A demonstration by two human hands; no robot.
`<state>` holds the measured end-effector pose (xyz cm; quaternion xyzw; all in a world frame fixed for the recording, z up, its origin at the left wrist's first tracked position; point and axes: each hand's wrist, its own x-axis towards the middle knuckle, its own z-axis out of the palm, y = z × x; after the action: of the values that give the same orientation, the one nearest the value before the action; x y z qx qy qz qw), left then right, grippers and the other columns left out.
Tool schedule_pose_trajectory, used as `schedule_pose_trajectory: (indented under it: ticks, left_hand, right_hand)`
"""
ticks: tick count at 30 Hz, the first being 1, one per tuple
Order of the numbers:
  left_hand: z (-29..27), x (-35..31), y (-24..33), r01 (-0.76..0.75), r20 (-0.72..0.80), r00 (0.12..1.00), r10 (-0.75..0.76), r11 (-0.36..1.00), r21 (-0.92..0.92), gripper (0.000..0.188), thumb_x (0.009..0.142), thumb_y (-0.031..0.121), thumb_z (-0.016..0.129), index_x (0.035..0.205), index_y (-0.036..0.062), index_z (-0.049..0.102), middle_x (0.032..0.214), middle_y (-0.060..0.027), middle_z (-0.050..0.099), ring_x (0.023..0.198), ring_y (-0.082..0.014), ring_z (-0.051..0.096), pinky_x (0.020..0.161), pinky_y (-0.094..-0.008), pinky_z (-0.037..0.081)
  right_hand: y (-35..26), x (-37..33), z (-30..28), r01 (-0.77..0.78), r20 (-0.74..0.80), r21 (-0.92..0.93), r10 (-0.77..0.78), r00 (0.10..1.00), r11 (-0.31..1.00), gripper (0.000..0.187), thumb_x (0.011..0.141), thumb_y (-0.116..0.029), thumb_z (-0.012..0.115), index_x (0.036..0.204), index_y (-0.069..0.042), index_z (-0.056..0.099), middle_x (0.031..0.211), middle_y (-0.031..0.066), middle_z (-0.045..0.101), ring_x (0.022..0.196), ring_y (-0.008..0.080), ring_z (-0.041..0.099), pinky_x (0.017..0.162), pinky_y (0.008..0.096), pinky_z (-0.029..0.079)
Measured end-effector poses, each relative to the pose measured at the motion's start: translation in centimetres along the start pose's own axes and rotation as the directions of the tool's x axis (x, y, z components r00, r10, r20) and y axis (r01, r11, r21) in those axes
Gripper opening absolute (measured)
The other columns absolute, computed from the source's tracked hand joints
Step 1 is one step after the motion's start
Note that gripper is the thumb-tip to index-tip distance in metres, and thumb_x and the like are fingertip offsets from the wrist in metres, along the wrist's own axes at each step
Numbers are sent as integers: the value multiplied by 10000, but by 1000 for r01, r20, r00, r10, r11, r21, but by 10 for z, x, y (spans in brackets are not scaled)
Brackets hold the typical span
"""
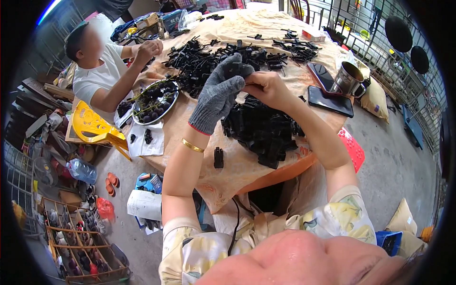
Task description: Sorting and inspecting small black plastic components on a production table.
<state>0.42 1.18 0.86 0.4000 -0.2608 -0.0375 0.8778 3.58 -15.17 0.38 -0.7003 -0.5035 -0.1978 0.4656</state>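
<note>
- Left hand [219, 92], grey knit glove, was raised at frame centre, fingers curled closed around a small black plastic part [236, 70] at the fingertips.
- Right hand [267, 88], bare, sat just right of it and touched the glove; fingers pinched shut at the same part. Couldn't tell how much of the part it actually gripped.
- Part was between both hands, above the bench [247, 166]; mostly hidden, so long axis unclear.
- Nearest stock: dark heap of black parts [261, 130] directly below the hands, closer to the right hand. Larger spread pile [213, 59] lay toward upper centre, behind the glove.
- One single black piece [218, 157] stood alone lower left of the heap, under the left forearm.
- Right of the hands: two phones [327, 92], metal mug [349, 80].
- Upper left: another person, hands [147, 50] together, by a round tray [154, 102].
</note>
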Motion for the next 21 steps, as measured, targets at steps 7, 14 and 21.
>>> schedule_pose_trajectory:
  ticks: [7, 14, 21]
  left_hand:
    - [6, -1, 4, -202, -26, 978, 207, 970, 137, 491, 765, -36, 589, 1218, 46, 419, 979, -145, 599, 887, -237, 593, 797, -324, 490]
    - [8, -2, -14, -261, 10, 942, 335, 716, 648, 468, 708, -84, 651, 1106, 54, 447, 1053, -48, 541, 905, -116, 536, 776, -250, 482]
    - [13, -6, -20, -241, -9, 925, 381, 604, 760, 302, 736, -63, 637, 1004, 24, 527, 1023, -51, 569, 899, -113, 547, 804, -250, 468]
  right_hand:
    - [-2, -3, -11, -213, -199, 223, 259, 945, 951, 111, 842, -102, 570, 887, -5, 600, 678, -21, 562, 589, 33, 482, 518, 174, 395]
    - [-9, 1, -8, -358, -53, 373, 405, 913, 856, 152, 875, -159, 534, 883, -17, 586, 626, -21, 531, 523, 10, 429, 448, 159, 322]
    - [-8, 0, -11, -427, 43, 329, 438, 898, 842, 149, 875, -167, 533, 855, -26, 578, 614, -15, 534, 487, 15, 405, 428, 168, 304]
